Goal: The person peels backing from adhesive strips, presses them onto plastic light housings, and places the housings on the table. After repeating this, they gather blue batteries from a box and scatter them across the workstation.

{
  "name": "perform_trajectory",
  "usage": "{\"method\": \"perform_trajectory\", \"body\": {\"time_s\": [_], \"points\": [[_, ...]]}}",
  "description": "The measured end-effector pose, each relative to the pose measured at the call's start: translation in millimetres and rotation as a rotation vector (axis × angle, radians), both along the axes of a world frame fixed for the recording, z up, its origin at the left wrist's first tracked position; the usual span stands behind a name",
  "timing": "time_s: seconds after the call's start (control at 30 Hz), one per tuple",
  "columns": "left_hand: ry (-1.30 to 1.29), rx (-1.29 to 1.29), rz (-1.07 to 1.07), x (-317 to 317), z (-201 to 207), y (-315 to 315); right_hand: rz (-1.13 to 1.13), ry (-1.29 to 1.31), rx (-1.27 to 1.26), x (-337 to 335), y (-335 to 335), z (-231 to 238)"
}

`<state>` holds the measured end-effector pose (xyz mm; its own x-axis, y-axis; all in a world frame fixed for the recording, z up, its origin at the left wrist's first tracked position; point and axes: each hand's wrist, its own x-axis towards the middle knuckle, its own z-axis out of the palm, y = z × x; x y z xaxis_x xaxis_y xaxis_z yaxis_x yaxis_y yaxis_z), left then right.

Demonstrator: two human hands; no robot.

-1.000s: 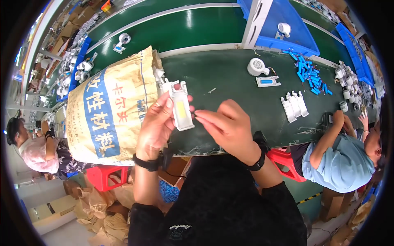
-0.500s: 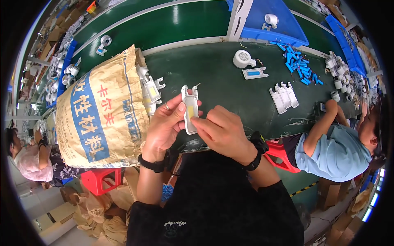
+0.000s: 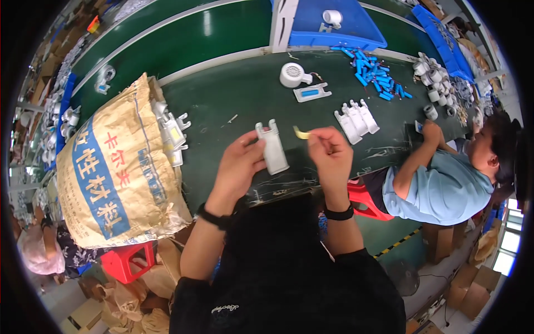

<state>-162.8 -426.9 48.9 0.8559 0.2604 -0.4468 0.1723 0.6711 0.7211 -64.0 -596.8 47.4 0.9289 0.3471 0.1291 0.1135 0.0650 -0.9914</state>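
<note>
My left hand (image 3: 238, 167) is closed on a white plastic casing piece (image 3: 273, 150), a flat rectangular part with two prongs at its far end. No yellow patch shows on its visible face. To the right of it, my right hand (image 3: 332, 156) pinches a small curled yellow strip (image 3: 301, 133) between thumb and fingers. The strip is apart from the casing piece. Beyond my hands lie a round white fan unit (image 3: 292, 74) with a grille and another casing piece (image 3: 307, 99) with a blue cylinder in it. Several casing pieces (image 3: 356, 122) sit side by side farther right.
A large printed sack (image 3: 153, 119) on the left has casing pieces (image 3: 173, 133) at its mouth. Blue cylindrical cells (image 3: 375, 75) are heaped at the back right, near a blue tray (image 3: 339, 39). A co-worker in light blue (image 3: 439, 183) sits at the right, beside white round parts (image 3: 436, 83).
My right hand has pulled away rightward from the casing piece with the yellow strip. The casing piece no longer shows its yellow patch. The whole view has shifted, moving the table things left.
</note>
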Motion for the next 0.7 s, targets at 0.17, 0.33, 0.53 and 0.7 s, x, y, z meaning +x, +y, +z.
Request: {"method": "perform_trajectory", "body": {"time_s": [0.17,0.33,0.53,0.7], "points": [[0.011,0.001,-0.037,90.1,-64.9,-64.9,-0.024,0.441,0.435,8.9,-68.0,-13.3],[0.024,0.794,-0.08,74.3,-51.5,-60.3,0.003,0.518,0.634,6.2,-94.5,-8.6],[0.186,1.553,-0.094,22.2,-18.0,48.6,0.109,0.804,0.667,5.0,-76.6,-18.5],[0.328,1.924,0.038,-12.7,2.7,171.7,0.197,0.804,0.323,-1.7,-19.4,-4.6]]}}
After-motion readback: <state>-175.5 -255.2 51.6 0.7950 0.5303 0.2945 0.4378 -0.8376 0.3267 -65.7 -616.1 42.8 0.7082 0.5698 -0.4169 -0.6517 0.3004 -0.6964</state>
